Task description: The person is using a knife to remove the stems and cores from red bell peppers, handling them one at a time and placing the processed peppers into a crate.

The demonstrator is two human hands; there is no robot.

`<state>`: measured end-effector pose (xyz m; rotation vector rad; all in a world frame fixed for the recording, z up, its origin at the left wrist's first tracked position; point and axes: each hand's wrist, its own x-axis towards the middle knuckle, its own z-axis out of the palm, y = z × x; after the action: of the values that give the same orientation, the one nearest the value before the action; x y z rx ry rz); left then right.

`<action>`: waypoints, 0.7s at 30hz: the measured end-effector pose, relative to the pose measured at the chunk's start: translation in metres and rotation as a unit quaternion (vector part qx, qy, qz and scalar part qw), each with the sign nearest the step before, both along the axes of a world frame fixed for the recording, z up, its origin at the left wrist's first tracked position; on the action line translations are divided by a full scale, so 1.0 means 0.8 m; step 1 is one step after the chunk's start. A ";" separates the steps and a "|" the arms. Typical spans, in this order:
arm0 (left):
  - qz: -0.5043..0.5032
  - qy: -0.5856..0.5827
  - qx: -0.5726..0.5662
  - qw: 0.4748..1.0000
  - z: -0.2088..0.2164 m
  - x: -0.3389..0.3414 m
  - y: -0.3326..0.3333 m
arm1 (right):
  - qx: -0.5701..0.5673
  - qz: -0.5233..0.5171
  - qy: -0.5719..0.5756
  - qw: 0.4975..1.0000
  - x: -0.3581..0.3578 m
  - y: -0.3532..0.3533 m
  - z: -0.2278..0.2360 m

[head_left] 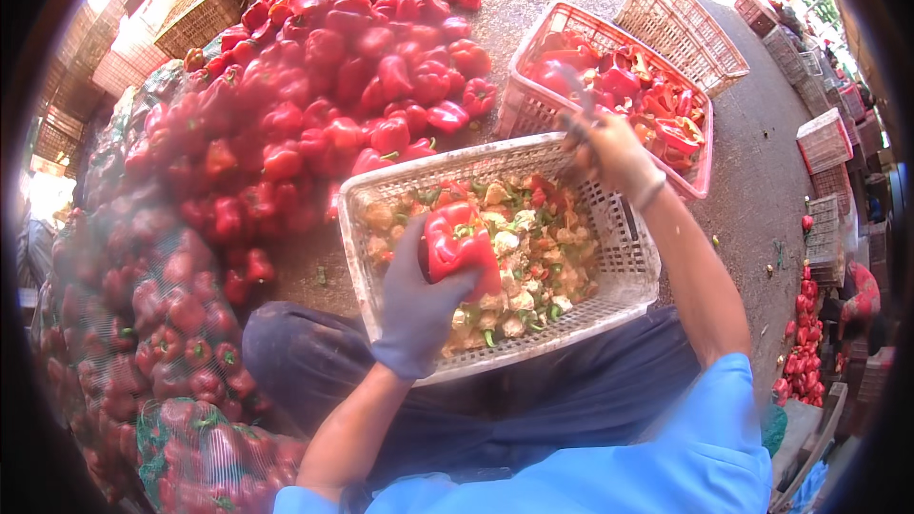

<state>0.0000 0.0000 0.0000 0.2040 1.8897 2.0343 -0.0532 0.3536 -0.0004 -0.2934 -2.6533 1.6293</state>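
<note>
Dead center of the head view, clock read from there with 12 at top: red pepper [461, 252], green stem end facing up, held over the loose pepper cores [514, 271] in a pale plastic crate [626, 246]. Can't tell if it touches them. Left hand [417, 312], gray-gloved, sits at 7 o'clock, fingers and thumb curled firmly round the pepper. Right hand [619, 154] is at 2 o'clock, above the pale crate's far right corner, wristband on, fingers wrapped round what looks like a knife [576, 86]; blade is blurred, and it's apart from the pepper. Cores show pale seed clusters and green stems. Between 1 and 2 o'clock: pink crate [519, 100] of cut red pepper pieces [624, 86], another slatted crate [684, 30] just beyond it. Big heap of whole peppers [352, 86] at 11, mesh bags [171, 309] of more peppers at 8, stacked crates [124, 52] at 10. Smaller row of red peppers [805, 333] between 3 and 4, well apart. Dark trousers [533, 409] and blue shirt [619, 471] fill 6 o'clock, legs bent beside the pale crate.
</note>
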 end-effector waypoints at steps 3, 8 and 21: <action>0.024 0.070 -0.060 0.995 0.019 -0.007 -0.003 | -0.143 -0.010 -0.180 0.973 0.044 -0.104 0.060; 0.027 0.196 -0.139 0.970 0.023 0.012 0.006 | -0.121 0.139 -0.179 0.967 0.079 -0.150 0.063; 0.015 0.440 -0.197 0.876 -0.013 0.012 0.009 | -0.379 0.066 -0.261 0.885 0.103 -0.159 0.011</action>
<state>0.0099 0.0068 -0.0106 1.1506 2.7747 1.6175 0.0293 0.2267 0.0083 -0.6421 -2.1791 2.9464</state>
